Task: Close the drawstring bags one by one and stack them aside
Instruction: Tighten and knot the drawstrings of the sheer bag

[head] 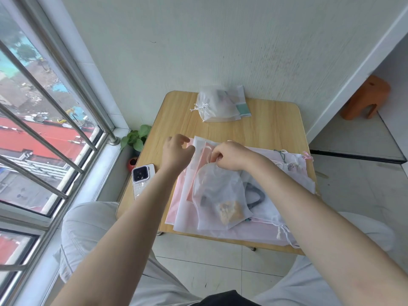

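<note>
Your right hand is pinching the gathered neck of the translucent bag, its grip curled round the cord; your left hand is hovering with fingers loosely spread, holding nothing. Closed bags are lying stacked at the surface's far edge; several flat bags are waiting underneath. A phone is sitting near your left forearm.

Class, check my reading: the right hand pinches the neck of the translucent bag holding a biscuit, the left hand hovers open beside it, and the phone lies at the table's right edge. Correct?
Not quite. The head view shows the phone at the table's left edge, by the window. The rest stands: the right hand pinches the bag's neck, and the left hand hovers open.
</note>
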`<act>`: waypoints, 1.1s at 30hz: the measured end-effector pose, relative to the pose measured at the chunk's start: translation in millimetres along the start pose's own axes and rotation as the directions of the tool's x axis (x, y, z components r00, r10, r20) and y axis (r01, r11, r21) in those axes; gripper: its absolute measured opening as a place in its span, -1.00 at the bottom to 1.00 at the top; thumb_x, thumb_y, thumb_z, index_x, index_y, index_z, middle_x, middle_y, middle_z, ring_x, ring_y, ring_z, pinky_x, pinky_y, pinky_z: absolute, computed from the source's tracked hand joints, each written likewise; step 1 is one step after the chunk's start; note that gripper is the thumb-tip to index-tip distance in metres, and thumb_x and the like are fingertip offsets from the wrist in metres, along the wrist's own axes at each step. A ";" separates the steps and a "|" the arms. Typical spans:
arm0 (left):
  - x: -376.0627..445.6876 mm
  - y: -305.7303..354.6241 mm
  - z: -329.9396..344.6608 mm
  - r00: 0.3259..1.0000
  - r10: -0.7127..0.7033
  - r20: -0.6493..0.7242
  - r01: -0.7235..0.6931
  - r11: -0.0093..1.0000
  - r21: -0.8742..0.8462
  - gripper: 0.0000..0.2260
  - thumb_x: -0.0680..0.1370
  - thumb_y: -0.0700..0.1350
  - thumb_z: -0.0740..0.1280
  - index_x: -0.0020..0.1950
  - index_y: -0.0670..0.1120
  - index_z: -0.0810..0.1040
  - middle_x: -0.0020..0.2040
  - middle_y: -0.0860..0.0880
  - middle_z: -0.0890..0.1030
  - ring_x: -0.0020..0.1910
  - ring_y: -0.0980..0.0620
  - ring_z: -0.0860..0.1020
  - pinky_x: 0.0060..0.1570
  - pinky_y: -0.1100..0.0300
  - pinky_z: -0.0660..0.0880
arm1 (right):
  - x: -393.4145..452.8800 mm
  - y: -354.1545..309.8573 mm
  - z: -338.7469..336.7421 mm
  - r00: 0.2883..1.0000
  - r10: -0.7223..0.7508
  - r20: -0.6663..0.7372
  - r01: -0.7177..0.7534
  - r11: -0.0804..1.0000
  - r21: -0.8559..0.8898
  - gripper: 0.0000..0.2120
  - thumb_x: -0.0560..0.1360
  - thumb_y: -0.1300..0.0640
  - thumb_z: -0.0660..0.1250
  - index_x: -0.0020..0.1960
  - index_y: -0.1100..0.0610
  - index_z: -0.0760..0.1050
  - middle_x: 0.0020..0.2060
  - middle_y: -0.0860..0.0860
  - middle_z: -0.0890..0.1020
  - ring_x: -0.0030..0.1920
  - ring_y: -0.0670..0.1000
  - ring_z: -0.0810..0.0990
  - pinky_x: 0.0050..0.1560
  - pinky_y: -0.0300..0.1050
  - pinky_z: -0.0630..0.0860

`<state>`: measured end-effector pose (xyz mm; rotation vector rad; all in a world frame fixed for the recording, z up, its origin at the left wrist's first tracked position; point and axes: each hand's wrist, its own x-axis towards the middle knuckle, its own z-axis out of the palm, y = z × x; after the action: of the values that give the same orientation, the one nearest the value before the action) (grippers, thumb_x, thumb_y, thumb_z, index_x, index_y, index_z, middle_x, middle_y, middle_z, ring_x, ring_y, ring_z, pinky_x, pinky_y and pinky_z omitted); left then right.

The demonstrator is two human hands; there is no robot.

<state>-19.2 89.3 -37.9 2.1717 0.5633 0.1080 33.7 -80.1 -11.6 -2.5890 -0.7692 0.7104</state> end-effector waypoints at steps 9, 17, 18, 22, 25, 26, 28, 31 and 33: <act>-15.0 7.1 24.7 0.936 -0.115 0.334 0.124 0.992 -0.007 -0.50 0.50 0.18 0.38 -0.44 -0.08 0.26 -0.47 0.04 0.21 -0.44 0.06 0.20 -0.43 0.23 0.10 | 3.6 0.6 1.0 0.999 -0.005 -0.053 0.008 0.999 0.051 -0.77 0.48 0.20 0.29 0.00 -0.10 0.58 -0.16 -0.12 0.56 -0.09 -0.04 0.51 -0.10 -0.19 0.42; -19.9 -1.5 24.0 0.906 -0.080 0.415 0.389 0.546 -0.742 -0.80 0.62 -0.11 0.28 0.01 -0.21 0.64 -0.12 -0.10 0.69 -0.11 -0.02 0.62 0.14 0.13 0.51 | 1.5 15.9 7.2 0.991 0.072 -0.117 -0.021 0.921 0.389 -0.75 0.44 0.27 0.32 0.04 0.01 0.57 -0.15 -0.04 0.63 -0.08 -0.05 0.59 -0.07 -0.19 0.50; -19.0 -0.2 22.3 0.899 -0.049 0.435 0.400 0.496 -0.771 -0.79 0.65 -0.13 0.23 0.05 -0.21 0.61 -0.16 -0.07 0.67 -0.13 -0.01 0.61 0.12 0.17 0.51 | 1.4 18.2 8.6 0.988 0.086 -0.129 -0.017 0.889 0.457 -0.75 0.45 0.29 0.29 0.04 0.04 0.58 -0.13 -0.04 0.65 -0.06 -0.05 0.61 -0.05 -0.19 0.51; -18.2 5.9 21.1 0.896 -0.038 0.441 0.373 0.603 -0.705 -0.77 0.65 -0.14 0.22 -0.04 -0.16 0.65 -0.34 0.00 0.56 -0.30 0.04 0.52 -0.05 0.23 0.45 | -0.7 17.7 10.3 0.973 0.176 -0.149 0.060 0.427 0.902 -0.77 0.49 0.41 0.22 0.01 0.21 0.59 -0.13 0.10 0.68 -0.07 0.02 0.64 0.05 -0.16 0.55; -15.6 10.2 22.7 0.909 -0.090 0.407 0.332 0.748 -0.575 -0.78 0.62 -0.16 0.28 -0.12 -0.15 0.68 -0.38 -0.01 0.55 -0.36 0.02 0.48 -0.09 0.17 0.41 | -3.9 13.5 3.5 0.971 0.146 -0.189 0.171 0.124 0.977 -0.76 0.52 0.45 0.15 0.04 0.27 0.55 -0.12 0.18 0.64 -0.10 0.11 0.64 0.09 -0.04 0.52; -14.4 11.4 22.4 0.908 -0.085 0.411 0.311 0.794 -0.522 -0.79 0.61 -0.16 0.29 -0.09 -0.16 0.69 -0.38 -0.01 0.54 -0.36 0.02 0.47 -0.09 0.16 0.39 | -5.0 11.4 0.5 0.971 0.125 -0.203 0.191 0.104 0.976 -0.76 0.53 0.44 0.15 0.05 0.28 0.55 -0.10 0.20 0.64 -0.08 0.12 0.64 0.11 -0.02 0.53; -13.3 15.1 20.9 0.880 -0.026 0.475 0.250 0.875 -0.415 -0.79 0.61 -0.14 0.27 0.01 -0.18 0.69 -0.36 -0.01 0.54 -0.33 0.03 0.45 -0.13 0.22 0.38 | -6.2 7.0 -4.6 0.969 0.091 -0.228 0.216 0.123 0.969 -0.78 0.53 0.43 0.17 0.05 0.28 0.56 -0.07 0.22 0.65 -0.02 0.16 0.63 0.19 0.03 0.52; -17.6 26.0 19.0 0.805 0.061 0.590 0.184 0.920 -0.347 -0.76 0.56 -0.09 0.28 0.05 -0.18 0.69 -0.32 0.00 0.49 -0.30 0.06 0.42 -0.08 0.22 0.37 | -4.5 0.2 -7.9 0.969 0.076 -0.234 0.216 0.193 0.957 -0.79 0.53 0.40 0.19 0.03 0.30 0.58 -0.05 0.24 0.66 0.05 0.23 0.64 0.24 0.13 0.53; -20.9 31.8 19.1 0.798 0.100 0.594 0.130 0.934 -0.332 -0.77 0.57 -0.08 0.29 0.01 -0.16 0.70 -0.32 0.01 0.46 -0.32 0.09 0.39 -0.10 0.22 0.36 | -3.8 -3.4 -9.0 0.973 0.076 -0.220 0.195 0.250 0.948 -0.79 0.53 0.38 0.18 0.02 0.30 0.59 -0.05 0.25 0.67 0.03 0.21 0.65 0.21 0.14 0.54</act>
<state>-21.4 49.7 -22.6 1.7036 0.1650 -0.4548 34.5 -81.3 -1.3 -1.3764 -0.1645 0.5589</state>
